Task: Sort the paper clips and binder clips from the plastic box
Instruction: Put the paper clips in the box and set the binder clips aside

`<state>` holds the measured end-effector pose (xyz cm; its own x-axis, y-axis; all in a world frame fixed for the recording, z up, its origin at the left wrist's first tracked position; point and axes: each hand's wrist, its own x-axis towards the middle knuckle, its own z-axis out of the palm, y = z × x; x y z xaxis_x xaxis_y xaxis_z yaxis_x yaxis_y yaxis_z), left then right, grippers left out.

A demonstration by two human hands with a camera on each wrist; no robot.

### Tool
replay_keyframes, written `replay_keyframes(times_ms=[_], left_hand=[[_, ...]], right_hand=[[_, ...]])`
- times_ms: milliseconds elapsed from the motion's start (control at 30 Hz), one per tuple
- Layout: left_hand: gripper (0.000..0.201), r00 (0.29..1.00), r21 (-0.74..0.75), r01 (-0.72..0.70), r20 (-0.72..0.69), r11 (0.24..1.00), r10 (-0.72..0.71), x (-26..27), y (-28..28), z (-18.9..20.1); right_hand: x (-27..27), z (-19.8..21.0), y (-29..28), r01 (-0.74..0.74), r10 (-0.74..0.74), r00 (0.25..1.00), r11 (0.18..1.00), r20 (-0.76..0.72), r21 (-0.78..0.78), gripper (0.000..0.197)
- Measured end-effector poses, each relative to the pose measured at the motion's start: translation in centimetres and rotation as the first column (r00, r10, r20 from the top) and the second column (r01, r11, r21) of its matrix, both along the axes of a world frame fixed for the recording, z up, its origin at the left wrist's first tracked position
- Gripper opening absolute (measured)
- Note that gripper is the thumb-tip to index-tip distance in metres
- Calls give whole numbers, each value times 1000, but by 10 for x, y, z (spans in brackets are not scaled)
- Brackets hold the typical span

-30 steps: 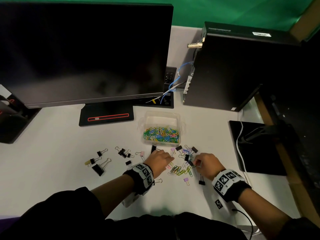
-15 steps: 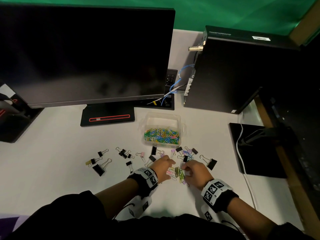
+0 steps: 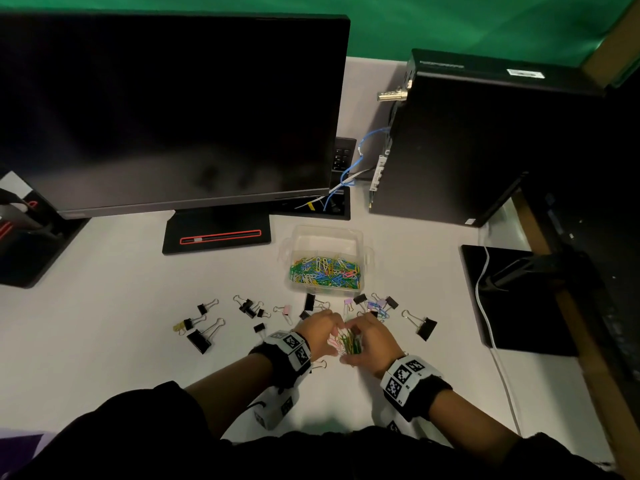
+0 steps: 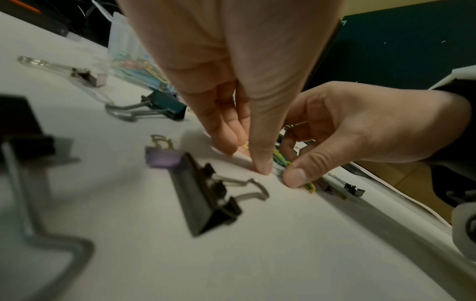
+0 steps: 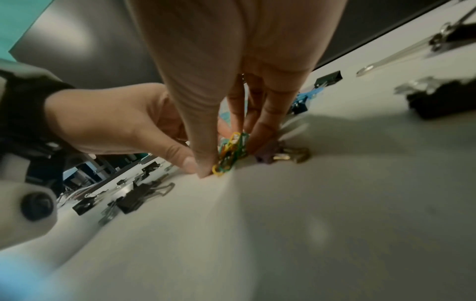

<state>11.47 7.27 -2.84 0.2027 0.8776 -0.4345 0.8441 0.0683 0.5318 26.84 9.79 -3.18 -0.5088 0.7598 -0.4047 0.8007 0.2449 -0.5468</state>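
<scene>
The clear plastic box holds a heap of coloured paper clips. Just in front of it, my left hand and right hand meet fingertip to fingertip around a small bunch of green and yellow paper clips on the table. In the right wrist view my right hand pinches that bunch between thumb and fingers, and my left hand pinches it from the other side. Binder clips lie scattered around: a group at the left, a big black one at the right, and a purple one beside my fingers.
A monitor on its stand base rises behind the box, with a black computer tower to the right. A black pad with a white cable lies near the table's right edge.
Both hands have drawn in toward each other and toward me, sweeping the loose paper clips into one tight bunch. The big black binder clip ended up off to the right.
</scene>
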Motion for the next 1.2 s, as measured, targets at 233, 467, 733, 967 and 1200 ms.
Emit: replay_keyframes(times_ms=[233,467,733,967,1200], left_hand=[[39,999,5,54,-7,999,-54,-3,-3,2],[34,992,41,112,-65,993,-109,-6,-4,-1],[29,991,57,112,-79,992,-107,-5,-1,-3],[24,984,14,134,-120,991,-132,-1,4,-1],[29,941,10,249,-237,968,-240,2,3,1]], right_hand=[[0,-5,-1,20,-18,998,999,-60,26,21],[7,7,9,0,0,998,1000,-57,-9,8],[21,21,33,112,-115,990,992,-78,-50,13],[-4,56,71,225,-217,949,974,-228,10,11],[-43,57,100,299,-278,930,953,-242,54,14]])
